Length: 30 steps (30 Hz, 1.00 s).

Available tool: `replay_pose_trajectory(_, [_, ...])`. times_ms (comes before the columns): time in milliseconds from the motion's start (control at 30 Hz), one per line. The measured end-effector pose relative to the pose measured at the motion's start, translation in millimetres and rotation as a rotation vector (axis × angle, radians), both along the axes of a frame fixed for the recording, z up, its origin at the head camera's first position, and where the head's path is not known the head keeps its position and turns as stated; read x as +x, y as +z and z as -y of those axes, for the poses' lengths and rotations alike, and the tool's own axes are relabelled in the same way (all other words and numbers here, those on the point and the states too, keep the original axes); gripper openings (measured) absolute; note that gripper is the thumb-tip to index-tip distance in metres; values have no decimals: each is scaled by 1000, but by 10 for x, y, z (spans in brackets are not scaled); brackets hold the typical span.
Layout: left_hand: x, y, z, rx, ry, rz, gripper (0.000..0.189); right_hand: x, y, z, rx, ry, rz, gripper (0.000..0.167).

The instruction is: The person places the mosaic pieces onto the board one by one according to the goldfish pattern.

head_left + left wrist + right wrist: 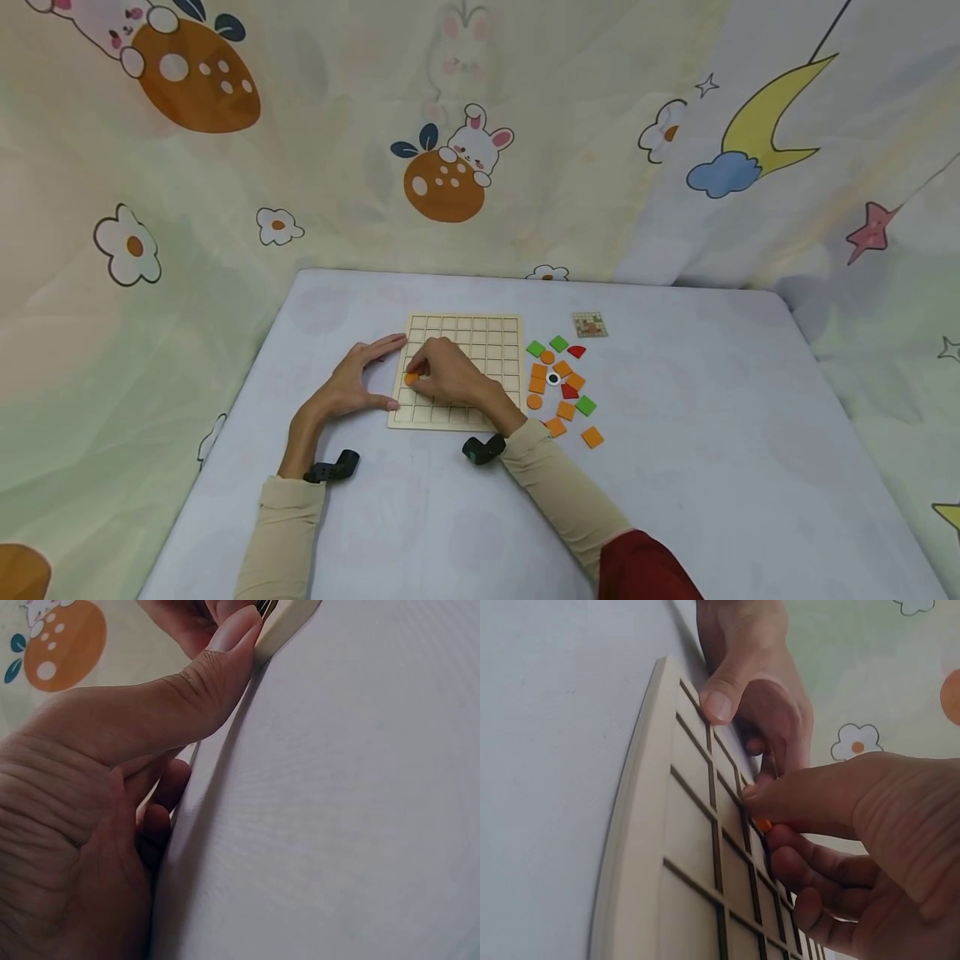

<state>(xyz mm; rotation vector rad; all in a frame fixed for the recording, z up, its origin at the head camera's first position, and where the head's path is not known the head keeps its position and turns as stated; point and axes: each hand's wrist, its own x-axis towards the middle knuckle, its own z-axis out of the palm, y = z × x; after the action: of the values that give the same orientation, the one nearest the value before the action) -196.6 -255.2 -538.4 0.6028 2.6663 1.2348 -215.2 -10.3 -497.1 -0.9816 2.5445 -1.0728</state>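
Note:
A pale wooden grid board (491, 329) lies flat on the table, its raised lines dividing it into square cells. My right hand (450, 375) reaches across it and pinches a small orange round piece (411, 378) between thumb and fingers at the leftmost column. In the right wrist view only a sliver of that orange piece (763, 825) shows behind the thumb tip. Along the board's left edge rests my left hand (348, 383), fingers fairly straight, forefinger by the upper part and thumb by the lower. The left wrist view shows the thumb (217, 682) against the board's corner.
Right of the board lie loose flat pieces: several orange squares (592, 437), green squares (586, 406), red wedge-like pieces (577, 352), orange rounds (534, 402) and a white round with a dark centre (552, 378). Behind them is a small patterned card (590, 325). A printed cloth (570, 208) hangs behind the table.

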Motion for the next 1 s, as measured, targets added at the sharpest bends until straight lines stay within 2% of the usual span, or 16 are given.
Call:
replay_pose_trajectory(300, [1,13,-12,0,-4,6,114,-22,36,58,35,-2,19,18])
replay_pose_trajectory(700, [1,23,-11,9,-13,3,114,-17,27,11,3,15,44,29])
replay_pose_trajectory(1000, [-8,-2,-2,-6,0,-17,115,-10,127,-211,-47,-52,46,32])
